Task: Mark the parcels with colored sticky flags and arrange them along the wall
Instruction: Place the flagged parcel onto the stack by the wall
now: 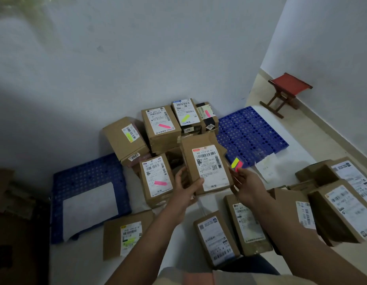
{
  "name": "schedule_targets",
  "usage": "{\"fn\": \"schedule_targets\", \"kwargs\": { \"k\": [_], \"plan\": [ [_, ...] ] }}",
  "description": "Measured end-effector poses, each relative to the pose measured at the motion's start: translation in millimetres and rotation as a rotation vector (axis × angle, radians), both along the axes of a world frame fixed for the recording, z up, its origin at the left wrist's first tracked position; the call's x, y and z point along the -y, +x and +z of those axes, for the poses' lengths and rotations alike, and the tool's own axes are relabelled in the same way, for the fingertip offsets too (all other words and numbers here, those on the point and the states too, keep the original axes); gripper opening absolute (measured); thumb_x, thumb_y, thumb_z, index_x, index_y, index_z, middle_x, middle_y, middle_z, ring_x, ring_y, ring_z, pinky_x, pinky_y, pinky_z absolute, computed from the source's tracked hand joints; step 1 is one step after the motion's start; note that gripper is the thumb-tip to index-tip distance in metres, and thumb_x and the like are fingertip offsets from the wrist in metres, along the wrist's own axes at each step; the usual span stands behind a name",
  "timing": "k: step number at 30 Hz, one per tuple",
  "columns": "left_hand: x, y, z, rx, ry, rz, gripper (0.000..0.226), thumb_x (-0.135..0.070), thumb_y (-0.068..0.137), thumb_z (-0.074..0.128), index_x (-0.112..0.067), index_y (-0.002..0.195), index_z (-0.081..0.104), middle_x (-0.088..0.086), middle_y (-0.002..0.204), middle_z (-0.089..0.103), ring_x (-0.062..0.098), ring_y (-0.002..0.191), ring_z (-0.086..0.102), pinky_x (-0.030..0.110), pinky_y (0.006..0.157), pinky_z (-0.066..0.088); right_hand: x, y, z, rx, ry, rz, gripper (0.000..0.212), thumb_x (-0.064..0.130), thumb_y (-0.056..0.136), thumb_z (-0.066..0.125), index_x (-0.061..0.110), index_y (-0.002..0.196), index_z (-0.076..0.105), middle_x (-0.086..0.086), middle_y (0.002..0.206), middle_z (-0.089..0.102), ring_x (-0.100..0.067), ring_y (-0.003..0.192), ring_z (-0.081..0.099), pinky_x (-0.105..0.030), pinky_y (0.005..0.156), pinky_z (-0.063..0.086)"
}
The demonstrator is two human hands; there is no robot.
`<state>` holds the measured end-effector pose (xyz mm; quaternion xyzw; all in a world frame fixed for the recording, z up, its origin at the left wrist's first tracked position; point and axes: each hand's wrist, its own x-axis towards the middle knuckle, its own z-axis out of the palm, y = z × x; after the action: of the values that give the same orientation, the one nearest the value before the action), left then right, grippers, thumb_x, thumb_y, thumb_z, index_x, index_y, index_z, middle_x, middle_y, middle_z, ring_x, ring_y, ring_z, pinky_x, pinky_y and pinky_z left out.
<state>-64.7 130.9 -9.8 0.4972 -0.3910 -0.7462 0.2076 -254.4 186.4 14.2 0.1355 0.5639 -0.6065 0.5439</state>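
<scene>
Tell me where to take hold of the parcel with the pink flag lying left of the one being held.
Take the pink-flagged parcel across its long side edges, coming from above: its label faces up, its near end is free, and the left hand crowds its right side.

- The left hand (186, 187) grips the lower left corner of a brown cardboard parcel with a white shipping label (206, 164).
- The right hand (247, 187), at the parcel's right edge, pinches yellow and pink sticky flags (236, 164).
- Flagged brown parcels (160, 125) lie beyond the held one, against the white wall (137, 58).
</scene>
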Motion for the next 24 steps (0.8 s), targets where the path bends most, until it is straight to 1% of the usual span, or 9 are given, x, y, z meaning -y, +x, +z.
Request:
{"fn": "schedule_targets", "kwargs": {
  "k": [2,6,9,11,15,18,20,23,24],
  "plan": [
    [-9,-8,-3,0.019,0.096,0.010,0.069,-0.032,0.085,0.075,-0.044,0.138,0.032,-0.002,0.122,0.065,0.018,0.105,0.065,0.046,0.096,0.054,-11,-3,-9,-0.002,0.046,0.027,0.022,0.016,0.098,0.050,0.012,0.081,0.063,-0.002,0.090,0.069,-0.016,0.086,0.060,-0.030,0.071,0.044],
    [-20,-16,-14,0.053,0.192,0.052,0.060,-0.030,0.089,0.071,-0.035,0.137,0.036,-0.004,0.107,0.069,0.012,0.090,0.070,0.032,0.075,0.060,-16,-9,-25,0.013,0.067,0.088,0.020,0.019,0.098,0.049,0.008,0.092,0.063,-0.006,0.096,0.069,-0.019,0.089,0.062,-0.033,0.067,0.044],
    [-17,-21,-17,0.059,0.170,0.098,0.060,-0.029,0.093,0.066,-0.029,0.143,0.033,-0.006,0.109,0.067,0.006,0.088,0.068,0.028,0.080,0.057,-1,-5,-24,-0.070,0.024,0.132,0.019,0.013,0.098,0.048,0.008,0.085,0.061,-0.007,0.088,0.067,-0.017,0.085,0.061,-0.032,0.070,0.045],
    [-14,-27,-17,0.073,0.147,0.145,0.060,-0.024,0.097,0.060,-0.030,0.147,0.028,-0.004,0.118,0.061,0.008,0.097,0.063,0.027,0.086,0.053,13,-2,-23,-0.131,-0.020,0.185,0.016,0.010,0.097,0.049,0.009,0.086,0.061,-0.007,0.085,0.067,-0.017,0.084,0.062,-0.033,0.074,0.046],
    [-10,-36,-16,0.257,0.077,0.174,0.069,-0.020,0.099,0.057,-0.033,0.154,0.018,0.001,0.146,0.048,0.022,0.126,0.052,0.041,0.109,0.043,33,-4,-25,-0.228,-0.028,0.353,0.007,0.016,0.094,0.055,0.016,0.090,0.062,-0.004,0.100,0.070,-0.018,0.105,0.061,-0.042,0.090,0.042],
    [-7,-43,-10,0.386,0.000,0.129,0.072,-0.017,0.099,0.055,-0.028,0.157,0.013,0.000,0.147,0.047,0.025,0.133,0.046,0.031,0.102,0.038,35,-6,-28,-0.212,-0.028,0.420,0.008,0.016,0.095,0.056,0.017,0.086,0.058,-0.002,0.100,0.070,-0.014,0.104,0.061,-0.039,0.086,0.041],
    [-2,-48,-8,0.432,-0.048,0.092,0.074,-0.016,0.099,0.056,-0.024,0.157,0.011,0.000,0.148,0.046,0.024,0.134,0.044,0.032,0.101,0.037,36,-8,-30,-0.183,-0.052,0.436,0.010,0.015,0.095,0.056,0.017,0.086,0.057,0.000,0.096,0.070,-0.013,0.102,0.061,-0.037,0.085,0.041],
    [3,-53,-3,0.510,-0.133,0.018,0.066,-0.017,0.095,0.061,-0.024,0.150,0.025,-0.001,0.145,0.046,0.022,0.133,0.046,0.033,0.103,0.039,37,-14,-32,-0.182,-0.067,0.458,0.008,0.017,0.095,0.056,0.017,0.088,0.058,0.000,0.098,0.069,-0.013,0.104,0.060,-0.040,0.095,0.037],
    [4,-52,-4,0.558,-0.179,-0.022,0.068,-0.022,0.091,0.063,-0.026,0.149,0.028,0.000,0.146,0.044,0.023,0.134,0.044,0.037,0.107,0.041,38,-15,-31,-0.196,-0.065,0.465,0.007,0.017,0.095,0.057,0.017,0.089,0.059,0.000,0.100,0.069,-0.013,0.105,0.060,-0.040,0.098,0.035]
  ]
}}
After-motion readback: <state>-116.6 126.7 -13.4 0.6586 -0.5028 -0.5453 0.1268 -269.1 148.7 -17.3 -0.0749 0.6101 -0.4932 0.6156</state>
